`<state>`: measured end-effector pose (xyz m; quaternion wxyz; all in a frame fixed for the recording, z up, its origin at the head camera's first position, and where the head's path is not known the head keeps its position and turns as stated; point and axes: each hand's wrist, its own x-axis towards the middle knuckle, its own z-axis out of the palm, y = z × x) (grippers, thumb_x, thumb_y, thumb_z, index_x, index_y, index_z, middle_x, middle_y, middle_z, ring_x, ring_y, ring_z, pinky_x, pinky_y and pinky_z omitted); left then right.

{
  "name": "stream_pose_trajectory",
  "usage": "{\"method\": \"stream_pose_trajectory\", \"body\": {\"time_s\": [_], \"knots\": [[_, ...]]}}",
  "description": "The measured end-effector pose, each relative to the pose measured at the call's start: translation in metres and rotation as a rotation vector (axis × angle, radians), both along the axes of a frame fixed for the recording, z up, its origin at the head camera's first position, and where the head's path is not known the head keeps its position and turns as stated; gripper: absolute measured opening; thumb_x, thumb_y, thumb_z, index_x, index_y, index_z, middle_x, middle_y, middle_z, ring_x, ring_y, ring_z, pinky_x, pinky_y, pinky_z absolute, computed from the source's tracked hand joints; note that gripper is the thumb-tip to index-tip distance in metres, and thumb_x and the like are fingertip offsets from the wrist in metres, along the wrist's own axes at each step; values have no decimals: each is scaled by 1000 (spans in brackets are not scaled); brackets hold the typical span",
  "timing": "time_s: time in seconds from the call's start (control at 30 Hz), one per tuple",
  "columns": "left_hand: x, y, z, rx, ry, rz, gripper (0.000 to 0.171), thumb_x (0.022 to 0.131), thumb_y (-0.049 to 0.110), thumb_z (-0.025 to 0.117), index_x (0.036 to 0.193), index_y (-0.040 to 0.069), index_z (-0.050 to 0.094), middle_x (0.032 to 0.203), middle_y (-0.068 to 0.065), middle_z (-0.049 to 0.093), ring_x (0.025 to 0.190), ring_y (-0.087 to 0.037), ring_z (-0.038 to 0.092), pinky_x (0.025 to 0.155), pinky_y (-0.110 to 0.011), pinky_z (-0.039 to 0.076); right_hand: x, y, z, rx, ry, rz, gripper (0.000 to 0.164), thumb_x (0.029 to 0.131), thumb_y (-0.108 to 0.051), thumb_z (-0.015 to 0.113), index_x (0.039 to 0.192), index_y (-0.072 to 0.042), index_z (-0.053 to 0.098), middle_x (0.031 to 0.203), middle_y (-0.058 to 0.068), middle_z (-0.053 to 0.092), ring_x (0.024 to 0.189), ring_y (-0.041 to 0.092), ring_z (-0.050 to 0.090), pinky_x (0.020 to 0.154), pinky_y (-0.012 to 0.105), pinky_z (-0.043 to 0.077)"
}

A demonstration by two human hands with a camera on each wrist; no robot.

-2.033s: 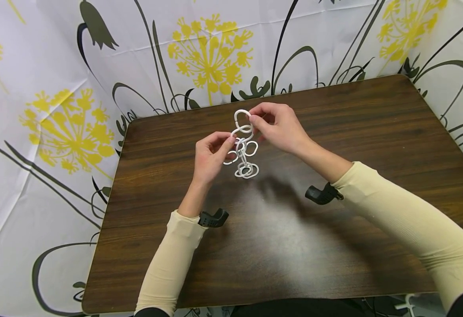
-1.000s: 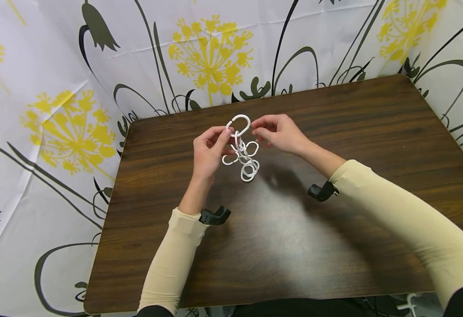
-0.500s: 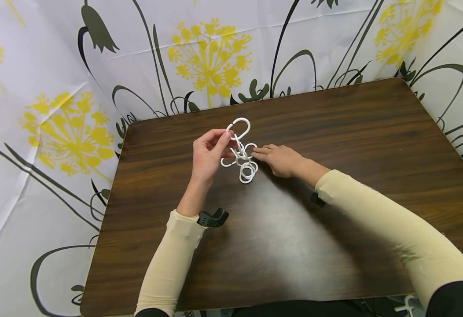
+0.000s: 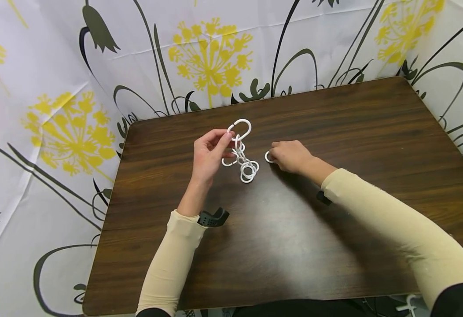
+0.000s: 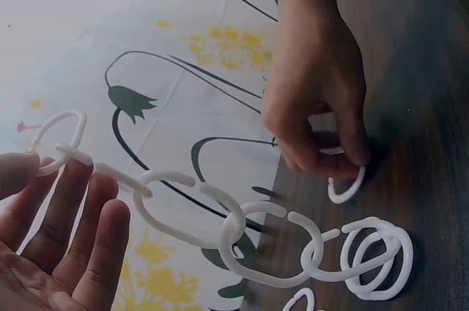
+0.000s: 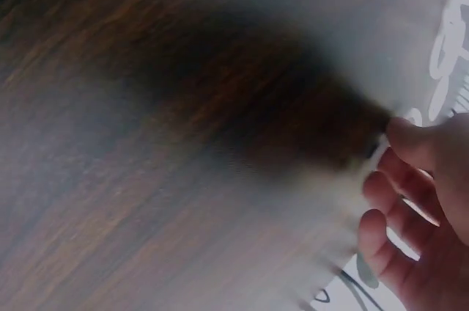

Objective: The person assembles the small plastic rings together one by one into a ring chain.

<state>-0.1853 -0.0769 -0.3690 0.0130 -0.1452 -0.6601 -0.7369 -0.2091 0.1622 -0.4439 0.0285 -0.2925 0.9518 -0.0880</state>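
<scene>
My left hand [image 4: 207, 154] pinches the top link of a white plastic link chain [image 5: 271, 280] between thumb and fingertips, holding that end above the table. The chain slants down from there, and its lower links bunch in an overlapping pile on the wood. To the right, my right hand [image 4: 292, 156] pinches a separate white C-shaped link [image 5: 346, 199] at table level, with the fingers hiding part of it. Another loose white link [image 4: 228, 165] lies beside the chain, partly behind the left hand. In the right wrist view the fingers are curled, and the pinched link is mostly hidden.
The brown wood-grain table [image 4: 358, 211] spreads under both hands. A white cloth with yellow and dark plant prints [image 4: 211, 57] hangs along its back and sides. Dark mounts [image 4: 213, 218] sit at the wrists.
My left hand has shifted its pinch along the held link, which is now turned. My right hand let go of the chain, came down to the table, took a loose link and drew it right.
</scene>
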Motion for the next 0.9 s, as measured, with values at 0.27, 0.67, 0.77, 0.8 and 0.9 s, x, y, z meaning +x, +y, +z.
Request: {"method": "stream_pose_trajectory", "body": {"time_s": [0.27, 0.67, 0.77, 0.8, 0.9], "knots": [[0, -2, 1, -29, -2, 11, 20, 95, 7, 64, 106, -10, 66, 87, -12, 71, 75, -18, 70, 60, -34, 60, -3, 6, 33, -214, -108, -171, 7, 94, -16, 61, 96, -13, 67, 87, 2, 64, 79, 22, 59, 67, 44, 50], [-1, -5, -1, -48, 17, 15, 20, 95, 8, 64, 105, -10, 65, 87, -13, 71, 74, -18, 69, 59, -34, 59, 10, -13, 117, -1152, -143, -272, 17, 97, -14, 62, 102, 1, 69, 83, 8, 67, 68, 20, 62, 57, 26, 56], [-2, -5, -2, -52, 19, 15, 20, 96, 8, 64, 105, -10, 65, 89, -17, 70, 74, -17, 69, 57, -30, 58, 16, -20, 126, -1241, -217, -240, 17, 96, -14, 63, 101, 1, 68, 85, 10, 67, 70, 23, 62, 58, 28, 57], [-2, -5, -1, -52, 18, 16, 20, 96, 8, 64, 105, -10, 65, 89, -17, 70, 74, -17, 69, 57, -30, 58, 18, -23, 128, -1248, -229, -226, 16, 96, -14, 63, 101, 1, 68, 84, 11, 67, 70, 24, 62, 58, 28, 57], [-2, -5, -1, -50, 16, 19, 19, 95, 8, 64, 104, -9, 66, 88, -17, 70, 74, -18, 69, 57, -31, 59, 23, -30, 129, -1240, -263, -190, 17, 96, -13, 63, 102, 2, 68, 84, 14, 67, 70, 27, 63, 58, 31, 57]]}}
